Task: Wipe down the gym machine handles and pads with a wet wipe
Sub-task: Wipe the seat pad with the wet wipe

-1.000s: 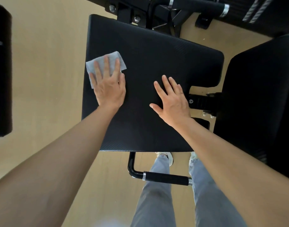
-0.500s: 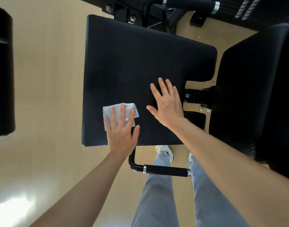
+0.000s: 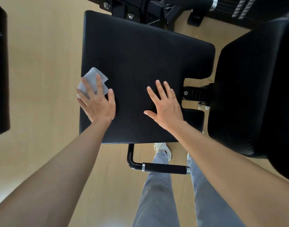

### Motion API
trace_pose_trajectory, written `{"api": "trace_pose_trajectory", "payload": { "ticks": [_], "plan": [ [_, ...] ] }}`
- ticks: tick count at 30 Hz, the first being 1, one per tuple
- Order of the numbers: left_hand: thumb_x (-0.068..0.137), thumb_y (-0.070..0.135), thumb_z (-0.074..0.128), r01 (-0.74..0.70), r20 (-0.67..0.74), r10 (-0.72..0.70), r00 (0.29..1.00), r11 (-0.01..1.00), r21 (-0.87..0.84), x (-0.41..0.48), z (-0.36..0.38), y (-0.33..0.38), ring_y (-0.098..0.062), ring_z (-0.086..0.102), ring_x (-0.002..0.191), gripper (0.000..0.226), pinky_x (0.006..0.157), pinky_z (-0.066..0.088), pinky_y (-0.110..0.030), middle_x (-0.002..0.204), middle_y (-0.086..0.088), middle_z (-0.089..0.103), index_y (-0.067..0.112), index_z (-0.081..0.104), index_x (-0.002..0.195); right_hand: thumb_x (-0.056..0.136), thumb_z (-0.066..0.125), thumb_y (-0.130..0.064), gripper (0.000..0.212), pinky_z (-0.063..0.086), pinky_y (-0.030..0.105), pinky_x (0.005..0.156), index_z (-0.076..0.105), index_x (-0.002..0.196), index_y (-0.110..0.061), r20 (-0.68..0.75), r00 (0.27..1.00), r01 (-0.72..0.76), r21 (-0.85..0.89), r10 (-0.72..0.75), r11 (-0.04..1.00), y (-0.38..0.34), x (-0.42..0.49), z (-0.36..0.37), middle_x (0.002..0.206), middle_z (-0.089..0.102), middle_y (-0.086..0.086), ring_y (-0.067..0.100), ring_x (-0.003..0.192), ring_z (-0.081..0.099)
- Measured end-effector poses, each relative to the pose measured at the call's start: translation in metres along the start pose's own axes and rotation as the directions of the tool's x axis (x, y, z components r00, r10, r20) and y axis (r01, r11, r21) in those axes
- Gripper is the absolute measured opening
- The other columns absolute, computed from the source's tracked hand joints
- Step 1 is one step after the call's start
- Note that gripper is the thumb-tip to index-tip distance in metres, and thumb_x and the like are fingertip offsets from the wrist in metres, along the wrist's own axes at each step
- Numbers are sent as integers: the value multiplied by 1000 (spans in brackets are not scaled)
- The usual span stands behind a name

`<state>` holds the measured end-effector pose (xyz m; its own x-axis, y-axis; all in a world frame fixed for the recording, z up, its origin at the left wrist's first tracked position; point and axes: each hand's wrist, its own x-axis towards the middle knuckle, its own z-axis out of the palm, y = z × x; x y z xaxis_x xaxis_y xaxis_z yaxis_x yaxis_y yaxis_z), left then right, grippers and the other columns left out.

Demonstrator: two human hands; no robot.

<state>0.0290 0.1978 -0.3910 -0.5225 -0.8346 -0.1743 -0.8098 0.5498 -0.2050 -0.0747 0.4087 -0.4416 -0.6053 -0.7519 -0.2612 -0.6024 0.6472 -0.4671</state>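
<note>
Head view: the left hand (image 3: 98, 102) lies with straight, spread fingers on the white wet wipe (image 3: 93, 77), pressing it to the black seat pad (image 3: 140, 54) at its left edge, mid-left of the frame. Half a second ago hand and wipe sat lower, near the pad's bottom edge; the wipe now looks more rumpled and overhangs the edge. The right hand (image 3: 165, 105), flat and open, stays on the pad's lower right, above the foam-gripped handle (image 3: 165, 168).
</note>
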Motion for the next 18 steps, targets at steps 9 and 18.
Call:
{"api": "trace_pose_trajectory", "payload": {
  "ticks": [9,18],
  "plan": [
    [89,81,38,318,80,-309,948,934,-160,-56,8,-43,-42,43,135,93,115,33,-56,156,-16,35,34,5,161,87,58,-71,100,14,57,125,13,162,-24,55,995,-85,-4,85,996,-20,4,-1,170,3,16,41,156,1],
    [83,80,52,533,154,-513,845,777,-336,-103,18,-57,-38,31,144,102,113,38,-58,156,-15,32,23,14,158,91,59,-64,96,14,55,126,10,163,-24,68,995,-79,7,78,997,-21,-12,1,170,2,17,39,157,0]
  ]
}}
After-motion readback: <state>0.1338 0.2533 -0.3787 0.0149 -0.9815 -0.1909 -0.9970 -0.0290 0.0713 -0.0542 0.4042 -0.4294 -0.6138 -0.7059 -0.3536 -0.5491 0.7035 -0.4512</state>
